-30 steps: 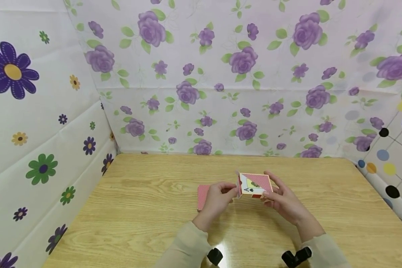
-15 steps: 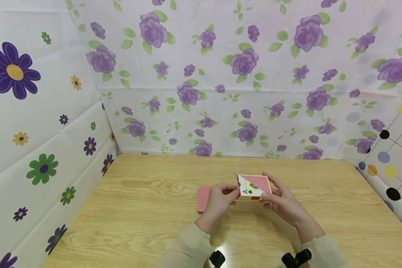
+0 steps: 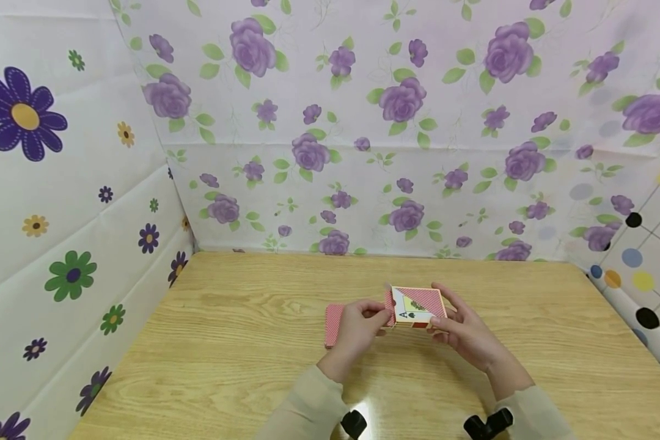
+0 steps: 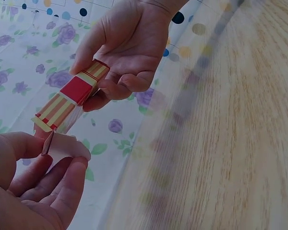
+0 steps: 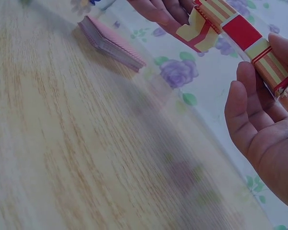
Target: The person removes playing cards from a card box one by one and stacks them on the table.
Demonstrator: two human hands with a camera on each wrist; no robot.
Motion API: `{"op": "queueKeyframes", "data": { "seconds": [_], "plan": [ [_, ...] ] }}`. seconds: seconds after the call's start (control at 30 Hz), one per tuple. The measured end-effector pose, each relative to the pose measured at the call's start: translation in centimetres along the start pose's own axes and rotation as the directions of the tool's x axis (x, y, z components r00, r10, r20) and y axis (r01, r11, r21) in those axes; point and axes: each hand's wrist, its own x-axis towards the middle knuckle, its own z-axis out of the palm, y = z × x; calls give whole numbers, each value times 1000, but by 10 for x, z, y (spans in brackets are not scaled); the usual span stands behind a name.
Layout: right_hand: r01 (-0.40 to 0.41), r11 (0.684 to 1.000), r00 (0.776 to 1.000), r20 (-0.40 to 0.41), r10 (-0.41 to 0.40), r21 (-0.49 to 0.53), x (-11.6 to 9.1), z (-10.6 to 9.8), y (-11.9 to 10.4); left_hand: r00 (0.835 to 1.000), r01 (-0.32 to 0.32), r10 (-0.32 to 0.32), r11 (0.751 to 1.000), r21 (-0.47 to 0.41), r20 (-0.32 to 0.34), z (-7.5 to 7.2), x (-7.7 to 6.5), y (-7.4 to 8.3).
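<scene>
My right hand holds a playing-card box above the table, thumb on the near edge and fingers at the far side. An ace of spades and a red pattern are printed on its top face. At the box's left end, my left hand pinches the end flap between thumb and fingers. The flap's yellow side with a red stripe shows in the right wrist view. A red-backed stack of playing cards lies on the table, partly hidden behind my left hand in the head view.
The wooden table reaches back to a wall covering with purple roses. Flowered cloth hangs on the left, and a dotted covering on the right. Black wrist mounts sit at both sleeves.
The box has tilted slightly and shifted a little. More of the red-patterned flap shows between the left hand and the box. The card stack stays in place.
</scene>
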Motion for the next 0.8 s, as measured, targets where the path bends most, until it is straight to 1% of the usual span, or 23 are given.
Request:
{"op": "queueKeyframes", "data": {
  "seconds": [0.13, 0.23, 0.33, 0.5, 0.8],
  "plan": [
    [1, 1000, 1000, 0, -1, 11, -1, 0, -1, 1000, -2, 2, 1000, 9, -6, -2, -10, 16],
    [9, 1000, 1000, 8, -9, 14, -1, 1, -1, 1000, -6, 6, 1000, 4, -9, -3, -15, 23],
    [5, 1000, 1000, 2, -5, 14, -2, 0, -1, 1000, -4, 4, 1000, -6, -15, -4, -17, 25],
    [-5, 1000, 1000, -12, 5, 17, -3, -1, -1, 1000, 6, -7, 1000, -14, -18, -6, -16, 24],
    [-2, 1000, 1000, -2, 2, 13, -4, 0, -3, 1000, 17, -17, 999, -43, -11, -11, -15, 25]
  ]
}}
